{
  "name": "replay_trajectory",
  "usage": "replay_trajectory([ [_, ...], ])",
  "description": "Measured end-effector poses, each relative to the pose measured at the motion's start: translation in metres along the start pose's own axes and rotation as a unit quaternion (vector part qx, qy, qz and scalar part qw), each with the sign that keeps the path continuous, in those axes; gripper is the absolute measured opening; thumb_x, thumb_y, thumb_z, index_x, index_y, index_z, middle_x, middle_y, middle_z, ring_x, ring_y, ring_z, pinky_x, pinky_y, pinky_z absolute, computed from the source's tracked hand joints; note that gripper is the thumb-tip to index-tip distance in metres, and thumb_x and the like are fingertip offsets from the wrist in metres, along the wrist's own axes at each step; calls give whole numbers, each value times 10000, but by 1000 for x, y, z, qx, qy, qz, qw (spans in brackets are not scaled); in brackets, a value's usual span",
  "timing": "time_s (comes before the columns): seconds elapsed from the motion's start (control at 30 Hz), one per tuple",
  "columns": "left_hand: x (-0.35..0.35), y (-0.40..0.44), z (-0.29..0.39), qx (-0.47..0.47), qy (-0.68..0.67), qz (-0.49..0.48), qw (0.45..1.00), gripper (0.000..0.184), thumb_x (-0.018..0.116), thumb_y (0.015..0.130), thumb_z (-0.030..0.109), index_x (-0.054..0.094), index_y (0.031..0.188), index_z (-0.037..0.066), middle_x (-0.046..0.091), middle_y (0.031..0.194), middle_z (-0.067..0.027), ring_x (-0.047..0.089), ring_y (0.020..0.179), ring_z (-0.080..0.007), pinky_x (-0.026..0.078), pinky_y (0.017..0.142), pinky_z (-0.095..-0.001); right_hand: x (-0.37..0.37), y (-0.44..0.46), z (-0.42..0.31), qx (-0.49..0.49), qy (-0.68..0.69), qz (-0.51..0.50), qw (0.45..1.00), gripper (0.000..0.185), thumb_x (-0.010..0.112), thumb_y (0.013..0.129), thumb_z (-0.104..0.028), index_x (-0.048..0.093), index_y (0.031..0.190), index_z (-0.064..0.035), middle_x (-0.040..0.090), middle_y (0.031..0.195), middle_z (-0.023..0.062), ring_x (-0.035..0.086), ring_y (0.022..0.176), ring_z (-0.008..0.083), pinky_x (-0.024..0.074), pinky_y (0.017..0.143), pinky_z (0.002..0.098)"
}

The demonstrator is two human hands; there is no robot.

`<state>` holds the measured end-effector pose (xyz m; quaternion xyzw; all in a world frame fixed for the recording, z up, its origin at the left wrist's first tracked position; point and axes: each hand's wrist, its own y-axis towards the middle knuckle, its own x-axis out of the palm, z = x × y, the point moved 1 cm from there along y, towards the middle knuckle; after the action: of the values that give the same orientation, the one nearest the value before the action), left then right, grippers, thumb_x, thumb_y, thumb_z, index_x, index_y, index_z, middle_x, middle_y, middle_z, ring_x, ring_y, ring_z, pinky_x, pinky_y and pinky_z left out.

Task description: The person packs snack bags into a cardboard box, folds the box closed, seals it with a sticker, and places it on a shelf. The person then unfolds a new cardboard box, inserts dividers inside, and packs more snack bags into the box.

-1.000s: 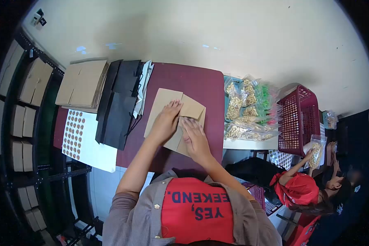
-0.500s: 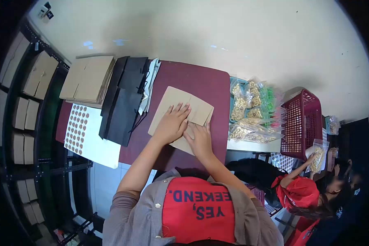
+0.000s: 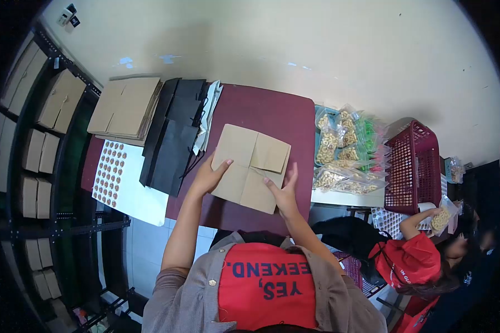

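A flat, folded cardboard box (image 3: 233, 180) with crease lines and a flap at its upper right is between my hands over the maroon tabletop (image 3: 264, 105). My left hand (image 3: 208, 176) grips its left edge, thumb on the upper face and the other fingers mostly hidden by the edge. My right hand (image 3: 285, 194) holds the lower right edge, its thumb on top and its fingers along the outer side.
Left of the box lie black paper bags (image 3: 175, 133), a stack of flattened cardboard boxes (image 3: 122, 105) and a sticker sheet (image 3: 141, 194). Bagged snacks (image 3: 344, 144) and a maroon basket (image 3: 411, 172) stand on the right. Beyond, another person (image 3: 411, 255) holds a snack pouch (image 3: 443, 217).
My hands have gone from pressing flat on the box's middle to holding its left and right edges. The box has turned slightly. The other person's pouch has moved right and down.
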<state>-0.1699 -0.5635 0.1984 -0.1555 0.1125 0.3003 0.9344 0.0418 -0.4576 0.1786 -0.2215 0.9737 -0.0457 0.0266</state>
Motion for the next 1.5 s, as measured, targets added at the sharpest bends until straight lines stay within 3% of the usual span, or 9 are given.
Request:
replay_trajectory([
  [0.43, 18, -18, -22, 34, 34, 93, 995, 624, 589, 954, 439, 469, 1372, -8, 635, 1218, -256, 606, 1165, -394, 464, 973, -415, -2, 40, -17, 37, 14, -112, 993, 759, 625, 949, -285, 204, 1515, -4, 462, 1420, 223, 564, 1214, 299, 433, 1026, 372],
  [0.57, 21, -24, -13, 18, 36, 71, 997, 613, 562, 972, 425, 446, 1403, 6, 610, 1267, -251, 578, 1209, -391, 442, 1003, -413, -14, 44, -10, 57, -31, -84, 994, 615, 603, 975, -288, 370, 1464, 3, 538, 1367, 169, 521, 1259, 244, 378, 1069, 343],
  [0.73, 27, -18, -10, 95, -83, 47, 991, 646, 631, 951, 321, 387, 1464, 12, 406, 1511, -195, 369, 1416, -312, 311, 1138, -390, -30, 53, -21, -20, 86, -109, 990, 610, 550, 1001, -242, 317, 1500, 20, 459, 1463, 139, 423, 1349, 216, 313, 1117, 337],
  [0.97, -9, 28, 20, 211, -620, -165, 737, 590, 334, 1014, 517, 487, 1337, 48, 481, 1416, -136, 464, 1292, -249, 344, 1096, -360, -63, 71, -111, -57, 387, -219, 894, 710, 241, 1050, -506, 231, 1529, 18, 331, 1553, 136, 264, 1455, 253, 198, 1182, 387],
  [1.03, -1, 26, 28, 122, -611, -47, 781, 548, 350, 1016, 497, 512, 1273, 41, 559, 1279, -102, 531, 1180, -213, 404, 1030, -363, -60, 78, -86, -57, 285, -202, 935, 748, 214, 1039, -554, 242, 1528, 11, 317, 1563, 138, 249, 1464, 244, 183, 1188, 389],
  [1.1, 12, 39, -4, 86, -557, 6, 826, 531, 351, 1017, 497, 517, 1234, 41, 571, 1261, -89, 545, 1162, -200, 428, 1006, -357, -57, 76, -59, -36, 241, -177, 954, 738, 233, 1044, -557, 336, 1500, 14, 546, 992, 33, 512, 1006, 156, 317, 1039, 287],
  [1.2, 36, 36, -38, 58, -525, -1, 849, 514, 349, 1023, 513, 475, 1266, 79, 570, 1245, -68, 546, 1140, -182, 449, 972, -343, -58, 72, -24, -39, 141, -144, 979, 678, 351, 1041, -507, 409, 1462, 21, 424, 835, -15, 451, 844, 131, 348, 952, 253],
  [1.4, 46, 17, -61, 31, -316, -50, 947, 682, 734, 854, 344, 379, 1390, 115, 471, 1359, -98, 441, 1280, -251, 368, 1073, -397, -71, 55, 8, -47, -87, -90, 991, 552, 566, 991, -337, 468, 1407, 13, 588, 1210, 152, 510, 1246, 234, 408, 1042, 355],
  [1.5, 50, 5, -42, 71, -102, -17, 992, 689, 708, 867, 266, 358, 1439, 104, 441, 1399, -129, 429, 1292, -286, 332, 1101, -407, -75, 58, 16, -47, -93, -121, 987, 522, 575, 986, -300, 478, 1390, 16, 597, 1250, 185, 577, 1180, 272, 432, 1022, 374],
])
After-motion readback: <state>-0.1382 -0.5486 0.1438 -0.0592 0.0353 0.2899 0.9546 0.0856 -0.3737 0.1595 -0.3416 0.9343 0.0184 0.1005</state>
